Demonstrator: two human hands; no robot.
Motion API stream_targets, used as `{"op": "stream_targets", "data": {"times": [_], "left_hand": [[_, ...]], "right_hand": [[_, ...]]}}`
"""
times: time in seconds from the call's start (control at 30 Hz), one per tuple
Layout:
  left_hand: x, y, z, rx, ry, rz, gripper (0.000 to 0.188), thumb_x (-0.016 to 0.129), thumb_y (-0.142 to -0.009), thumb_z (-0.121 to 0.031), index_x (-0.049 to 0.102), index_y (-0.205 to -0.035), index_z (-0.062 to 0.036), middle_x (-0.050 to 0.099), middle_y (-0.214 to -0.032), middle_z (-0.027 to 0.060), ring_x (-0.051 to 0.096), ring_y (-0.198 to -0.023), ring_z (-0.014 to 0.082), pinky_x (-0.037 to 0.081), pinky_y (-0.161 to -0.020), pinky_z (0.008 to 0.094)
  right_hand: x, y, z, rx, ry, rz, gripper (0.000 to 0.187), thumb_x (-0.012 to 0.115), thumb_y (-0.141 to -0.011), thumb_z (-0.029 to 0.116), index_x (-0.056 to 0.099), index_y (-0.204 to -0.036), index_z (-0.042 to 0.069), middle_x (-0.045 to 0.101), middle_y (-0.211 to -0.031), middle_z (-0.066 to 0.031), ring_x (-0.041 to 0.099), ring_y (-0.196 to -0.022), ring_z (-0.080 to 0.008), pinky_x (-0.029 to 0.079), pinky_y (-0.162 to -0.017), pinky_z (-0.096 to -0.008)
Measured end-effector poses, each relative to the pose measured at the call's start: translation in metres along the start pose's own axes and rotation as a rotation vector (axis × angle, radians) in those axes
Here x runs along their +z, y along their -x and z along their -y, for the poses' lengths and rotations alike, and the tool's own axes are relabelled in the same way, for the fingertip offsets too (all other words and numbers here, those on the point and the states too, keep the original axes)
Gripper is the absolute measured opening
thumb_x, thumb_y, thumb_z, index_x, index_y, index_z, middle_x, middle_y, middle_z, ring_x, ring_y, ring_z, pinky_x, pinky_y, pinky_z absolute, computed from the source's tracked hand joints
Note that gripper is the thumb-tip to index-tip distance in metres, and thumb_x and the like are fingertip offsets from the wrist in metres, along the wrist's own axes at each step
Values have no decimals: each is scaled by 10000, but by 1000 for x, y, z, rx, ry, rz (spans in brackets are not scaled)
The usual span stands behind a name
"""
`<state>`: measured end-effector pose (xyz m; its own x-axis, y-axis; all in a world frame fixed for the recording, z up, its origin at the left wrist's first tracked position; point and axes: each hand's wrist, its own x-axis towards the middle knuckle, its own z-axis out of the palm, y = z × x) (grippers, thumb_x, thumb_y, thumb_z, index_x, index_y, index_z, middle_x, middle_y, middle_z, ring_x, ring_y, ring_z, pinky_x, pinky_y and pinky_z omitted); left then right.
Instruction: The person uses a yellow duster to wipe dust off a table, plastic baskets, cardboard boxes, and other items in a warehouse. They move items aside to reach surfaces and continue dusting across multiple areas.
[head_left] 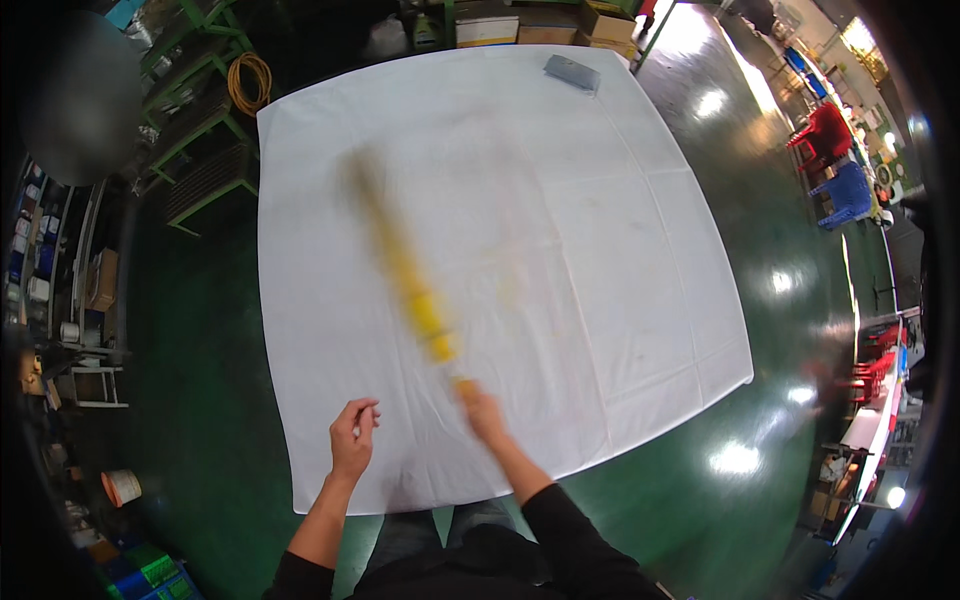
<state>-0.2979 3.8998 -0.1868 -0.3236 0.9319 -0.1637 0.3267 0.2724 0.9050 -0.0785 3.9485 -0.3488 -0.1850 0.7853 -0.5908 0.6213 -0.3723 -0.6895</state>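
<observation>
My right hand (485, 415) grips the near end of a long, slim yellow stick-like object (425, 310). Motion smears it, most of all at the brownish far end, so its exact kind cannot be made out. It slants up and to the left above a white cloth (650, 300) that covers a large table. Over the cloth's near left part is my left hand (353, 437), its fingers loosely curled in and nothing visible in them. The yellow object is apart from this hand.
A grey flat packet (572, 72) lies at the cloth's far right corner. Green metal racks with a coiled orange hose (249, 83) stand at the far left. Cardboard boxes (605, 22) sit beyond the table. Red chairs (823, 136) and a blue chair (845, 193) are off to the right.
</observation>
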Motion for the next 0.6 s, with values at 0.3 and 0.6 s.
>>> {"op": "stream_targets", "data": {"times": [0.3, 0.6], "left_hand": [[-29, -87, 9, 503, -353, -179, 216, 498, -896, 21, 583, -1091, -13, 616, -1016, 142, 605, -942, 294, 498, -821, 346], [-61, -144, 173, 80, -975, -146, 555, 490, -929, -172, 314, -1444, -62, 281, -1535, 114, 157, -1453, 348, 124, -1166, 541]], "right_hand": [[24, -51, 92, -270, 360, 188, 512, 350, -966, 566, 442, -1405, 318, 681, -916, -188, 659, -791, -370, 505, -691, -494], [-284, -188, 6, 398, -865, -993, 220, 420, -1009, 369, 488, -1044, 163, 439, -559, -30, 441, -394, -175, 409, -356, -337]]}}
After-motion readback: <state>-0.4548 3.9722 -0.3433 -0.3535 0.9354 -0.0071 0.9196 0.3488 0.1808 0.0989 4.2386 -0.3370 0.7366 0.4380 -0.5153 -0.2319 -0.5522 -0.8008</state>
